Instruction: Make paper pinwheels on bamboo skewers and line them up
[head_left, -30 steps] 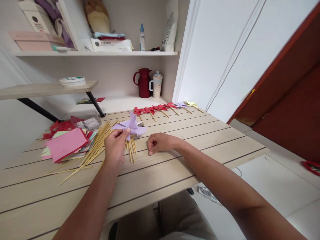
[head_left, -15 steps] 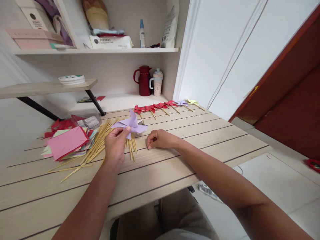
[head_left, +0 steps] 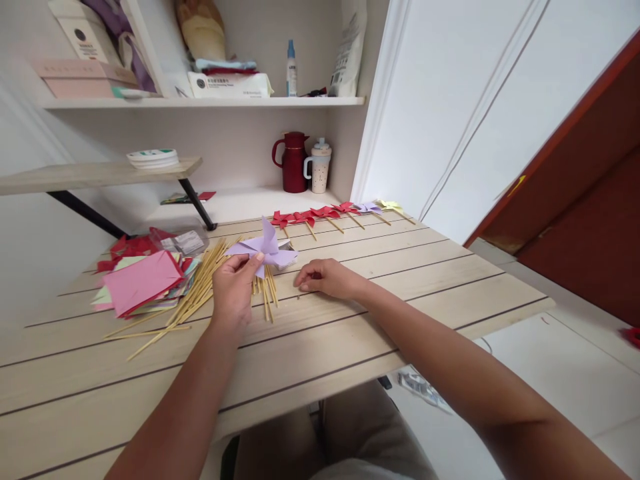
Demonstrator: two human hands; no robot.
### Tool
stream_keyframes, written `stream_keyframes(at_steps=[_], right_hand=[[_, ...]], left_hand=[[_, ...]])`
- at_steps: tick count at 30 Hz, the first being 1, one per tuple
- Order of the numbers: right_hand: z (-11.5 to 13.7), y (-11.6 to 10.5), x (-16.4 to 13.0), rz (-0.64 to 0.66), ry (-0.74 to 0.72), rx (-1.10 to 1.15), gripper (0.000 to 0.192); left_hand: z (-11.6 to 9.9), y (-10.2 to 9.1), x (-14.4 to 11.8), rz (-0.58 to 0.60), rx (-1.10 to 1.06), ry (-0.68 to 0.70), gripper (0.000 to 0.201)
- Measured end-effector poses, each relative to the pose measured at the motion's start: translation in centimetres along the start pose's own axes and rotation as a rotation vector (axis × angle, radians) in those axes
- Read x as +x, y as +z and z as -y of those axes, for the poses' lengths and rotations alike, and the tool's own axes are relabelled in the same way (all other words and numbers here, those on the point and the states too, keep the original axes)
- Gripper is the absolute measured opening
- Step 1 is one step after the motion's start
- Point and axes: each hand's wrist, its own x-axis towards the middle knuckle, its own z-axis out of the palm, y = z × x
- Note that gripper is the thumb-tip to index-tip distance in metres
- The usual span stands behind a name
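Right now, pinching a lilac pinwheel (head_left: 270, 248) near its middle, between the thumb and fingers of the left hand (head_left: 233, 290), with the blades spread wide above the desk (head_left: 400, 275). Holding it up in front of a small pale packet (head_left: 287, 253) (partly covered by the blades, so hard to name more closely) and over the near ends of a few loose sticks (head_left: 200, 280).

Holding the right hand (head_left: 327, 277) low at the desk, near the pinwheel but apart from it, with the fingers loosely curled toward the thumb; cannot tell from here about contact between the fingertips, or about anything tiny held there.

Having to the left more of the sticks, fanned out untidily beside a pile of coloured paper (head_left: 144, 281) topped with pink, and behind that pile some crumpled red paper (head_left: 131, 247) next to a clear bag (head_left: 187, 241) with a white label.

Facing, along the back of the desk, a row of four red pinwheels (head_left: 326, 212), a second lilac pinwheel (head_left: 367, 208) and a yellow pinwheel (head_left: 390, 205), all on sticks. Farther back, facing a dark red jug (head_left: 295, 165) just beside a pale speckled cup (head_left: 321, 170), both upright, and higher up a blue-topped bottle (head_left: 291, 72) on a white shelf (head_left: 310, 102).
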Motion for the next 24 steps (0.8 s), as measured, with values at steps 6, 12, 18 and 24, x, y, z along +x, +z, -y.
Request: stream_keyframes(at_steps=[6,12,18,24], right_hand=[[0.60,0.09,-0.77,-0.005,0.036,-0.020,0.012],[0.31,0.02,-0.62,-0.009,-0.047,-0.155,0.025],[0.00,-0.35,-0.66,0.087,-0.123,-0.158,0.026],[0.15,-0.36,-0.77,0.106,-0.112,-0.128,0.021]], left_hand=[[-0.05,-0.01,-0.10,0.003,-0.029,-0.004,0.027],[-0.07,-0.04,-0.08,0.020,-0.038,-0.032,0.029],[-0.01,-0.11,-0.10,0.017,-0.035,-0.049,0.024],[-0.05,-0.14,-0.06,0.015,-0.011,-0.039,0.023]])
